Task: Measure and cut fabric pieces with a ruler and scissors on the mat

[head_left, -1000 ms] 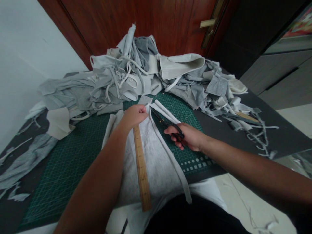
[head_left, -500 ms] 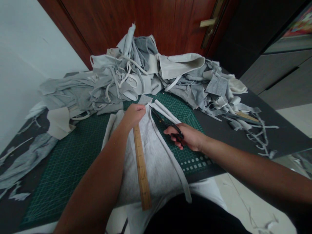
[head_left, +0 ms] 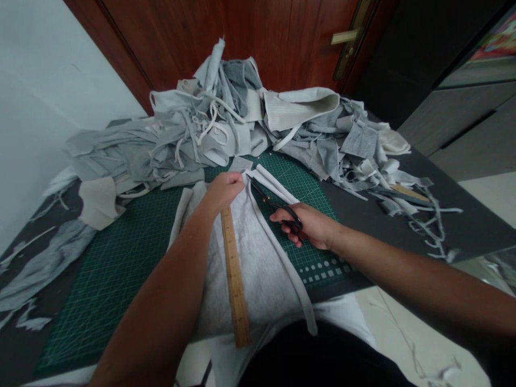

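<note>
Grey cloth (head_left: 270, 274) mostly on green mat (head_left: 121, 258), under wood ruler (head_left: 234, 274) — looks soft, light, floppy; best pinched at far edge, likely. Left hand (head_left: 226, 191): fingers curled, pinching cloth there. Right hand (head_left: 312, 226): fingers wrapped round scissors (head_left: 271, 202) — by black loops.

Flat tan wooden ruler (head_left: 235, 274): far end hidden by left hand (head_left: 222, 192), marks too small to read. Right hand (head_left: 310, 223) hides part of the black metal scissors (head_left: 265, 199), tips too blurred to tell contact with the pale grey fabric (head_left: 268, 285). Red-brown wooden door (head_left: 274, 40) cut off by the top edge of view.
</note>
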A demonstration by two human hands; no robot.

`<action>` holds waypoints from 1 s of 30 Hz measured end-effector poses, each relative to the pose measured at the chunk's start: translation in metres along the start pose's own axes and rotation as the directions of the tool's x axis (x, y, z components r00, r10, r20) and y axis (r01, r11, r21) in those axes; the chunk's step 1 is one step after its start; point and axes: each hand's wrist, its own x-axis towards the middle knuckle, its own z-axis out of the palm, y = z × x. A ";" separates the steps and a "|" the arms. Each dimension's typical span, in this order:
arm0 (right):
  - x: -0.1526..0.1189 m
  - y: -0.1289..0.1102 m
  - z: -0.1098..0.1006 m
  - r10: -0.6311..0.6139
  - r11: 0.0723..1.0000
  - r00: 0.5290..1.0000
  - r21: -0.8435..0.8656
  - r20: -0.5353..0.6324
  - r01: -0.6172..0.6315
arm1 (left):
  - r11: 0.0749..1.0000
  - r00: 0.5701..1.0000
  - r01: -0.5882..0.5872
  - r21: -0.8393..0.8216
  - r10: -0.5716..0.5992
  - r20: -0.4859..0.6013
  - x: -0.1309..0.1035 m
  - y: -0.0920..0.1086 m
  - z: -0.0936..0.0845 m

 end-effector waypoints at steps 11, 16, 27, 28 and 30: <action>-0.001 0.000 0.000 -0.011 1.000 1.000 -0.006 -0.002 0.011 | 0.999 0.999 -0.045 -0.015 0.045 0.012 0.001 -0.003 0.002; 0.000 0.000 -0.001 -0.013 1.000 1.000 -0.004 -0.004 0.013 | 0.991 0.995 -0.095 -0.096 0.096 0.005 0.000 0.003 0.002; 0.003 0.001 0.000 -0.017 1.000 1.000 -0.006 0.005 0.017 | 0.998 0.997 -0.059 0.026 0.058 0.042 0.002 -0.004 -0.002; 0.003 0.001 0.000 -0.015 1.000 1.000 -0.007 0.004 0.015 | 0.997 0.994 -0.065 0.029 0.062 0.087 0.002 -0.006 -0.004; 0.004 0.000 0.001 -0.015 1.000 1.000 -0.008 0.007 0.015 | 0.996 0.980 -0.084 0.022 0.079 0.185 0.002 -0.010 -0.007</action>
